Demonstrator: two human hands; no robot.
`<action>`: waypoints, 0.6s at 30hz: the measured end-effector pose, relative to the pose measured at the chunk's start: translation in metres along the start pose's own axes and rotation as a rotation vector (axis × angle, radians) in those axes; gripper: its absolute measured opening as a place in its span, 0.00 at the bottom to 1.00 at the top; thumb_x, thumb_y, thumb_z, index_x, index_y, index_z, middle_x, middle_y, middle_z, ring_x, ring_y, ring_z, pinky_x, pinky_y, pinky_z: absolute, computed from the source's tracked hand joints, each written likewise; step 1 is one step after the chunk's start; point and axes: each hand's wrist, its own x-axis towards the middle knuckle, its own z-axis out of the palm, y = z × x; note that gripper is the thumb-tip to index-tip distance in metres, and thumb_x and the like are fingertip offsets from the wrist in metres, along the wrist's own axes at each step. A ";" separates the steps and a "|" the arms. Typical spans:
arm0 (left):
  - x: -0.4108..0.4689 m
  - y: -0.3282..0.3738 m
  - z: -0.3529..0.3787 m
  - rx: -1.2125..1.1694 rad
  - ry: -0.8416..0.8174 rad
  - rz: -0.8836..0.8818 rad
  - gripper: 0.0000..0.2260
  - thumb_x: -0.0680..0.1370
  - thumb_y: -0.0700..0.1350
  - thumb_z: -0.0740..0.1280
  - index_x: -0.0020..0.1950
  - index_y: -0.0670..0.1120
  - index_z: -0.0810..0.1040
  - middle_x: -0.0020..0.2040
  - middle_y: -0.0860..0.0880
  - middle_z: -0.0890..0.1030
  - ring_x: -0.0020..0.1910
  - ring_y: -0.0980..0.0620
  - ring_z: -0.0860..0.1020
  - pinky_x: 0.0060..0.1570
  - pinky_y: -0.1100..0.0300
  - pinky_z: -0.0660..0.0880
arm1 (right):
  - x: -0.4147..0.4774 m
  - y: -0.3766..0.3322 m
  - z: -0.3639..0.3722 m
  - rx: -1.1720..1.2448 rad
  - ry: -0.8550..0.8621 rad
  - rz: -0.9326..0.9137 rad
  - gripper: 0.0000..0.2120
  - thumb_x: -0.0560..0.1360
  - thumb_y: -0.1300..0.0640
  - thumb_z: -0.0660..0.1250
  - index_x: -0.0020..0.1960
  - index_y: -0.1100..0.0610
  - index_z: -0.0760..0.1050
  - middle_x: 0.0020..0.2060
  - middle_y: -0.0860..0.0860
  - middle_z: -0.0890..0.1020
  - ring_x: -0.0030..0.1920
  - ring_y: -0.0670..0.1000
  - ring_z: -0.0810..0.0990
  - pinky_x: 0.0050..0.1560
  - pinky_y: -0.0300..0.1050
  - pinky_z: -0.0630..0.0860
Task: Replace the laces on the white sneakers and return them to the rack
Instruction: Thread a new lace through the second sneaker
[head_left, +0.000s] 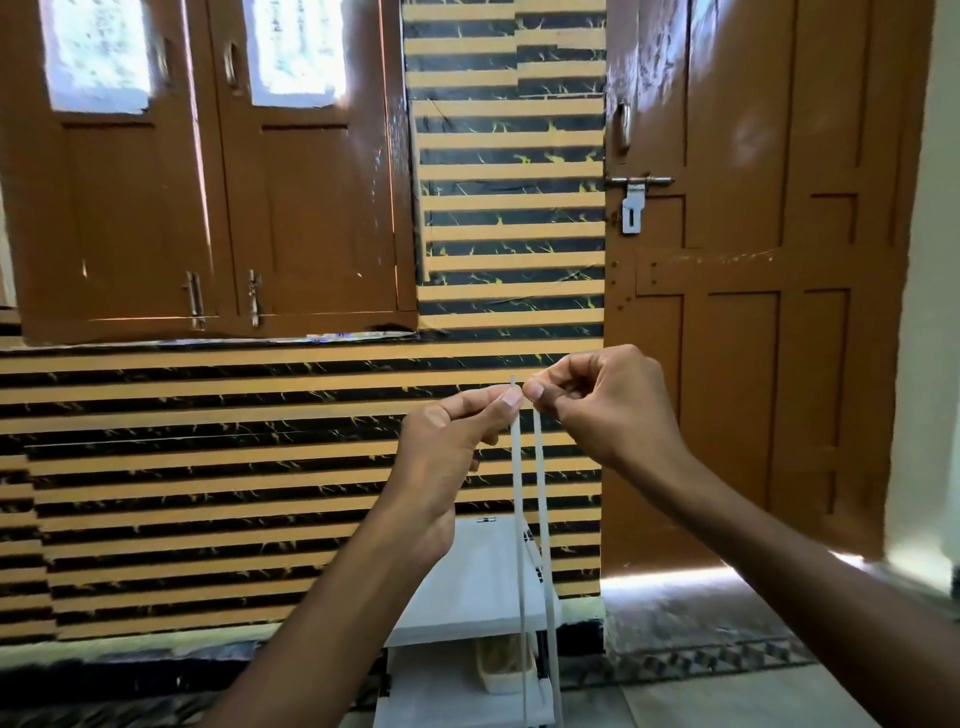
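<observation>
Left hand (441, 452) grip pinches lace (516, 493) end, right hand (608, 410) likewise; strands cut off below, rack (483, 582) part-hidden.

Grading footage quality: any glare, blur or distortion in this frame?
Head view: window panes blown out white; bright glare under the door; wide-angle bending of the door's edges; rack slightly soft; left hand, right hand and white lace reasonably sharp.
</observation>
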 end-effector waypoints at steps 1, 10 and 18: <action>0.000 0.000 0.000 -0.004 -0.002 -0.001 0.08 0.73 0.51 0.72 0.51 0.51 0.85 0.43 0.56 0.85 0.45 0.57 0.77 0.46 0.58 0.68 | 0.000 0.000 -0.001 -0.005 0.001 -0.004 0.05 0.72 0.56 0.75 0.38 0.52 0.81 0.32 0.44 0.81 0.34 0.36 0.80 0.32 0.28 0.74; 0.006 -0.016 -0.004 -0.063 -0.059 -0.003 0.09 0.74 0.49 0.72 0.53 0.50 0.84 0.48 0.53 0.84 0.50 0.54 0.77 0.51 0.56 0.73 | -0.004 0.010 -0.001 0.019 0.014 0.002 0.05 0.72 0.55 0.75 0.38 0.52 0.82 0.32 0.45 0.82 0.36 0.40 0.81 0.35 0.31 0.77; -0.044 -0.125 -0.017 -0.031 -0.173 -0.127 0.06 0.78 0.41 0.68 0.51 0.40 0.79 0.42 0.45 0.83 0.43 0.50 0.83 0.50 0.54 0.80 | -0.114 0.084 0.032 0.086 -0.215 0.337 0.06 0.75 0.56 0.72 0.41 0.57 0.83 0.31 0.50 0.84 0.31 0.47 0.82 0.35 0.42 0.80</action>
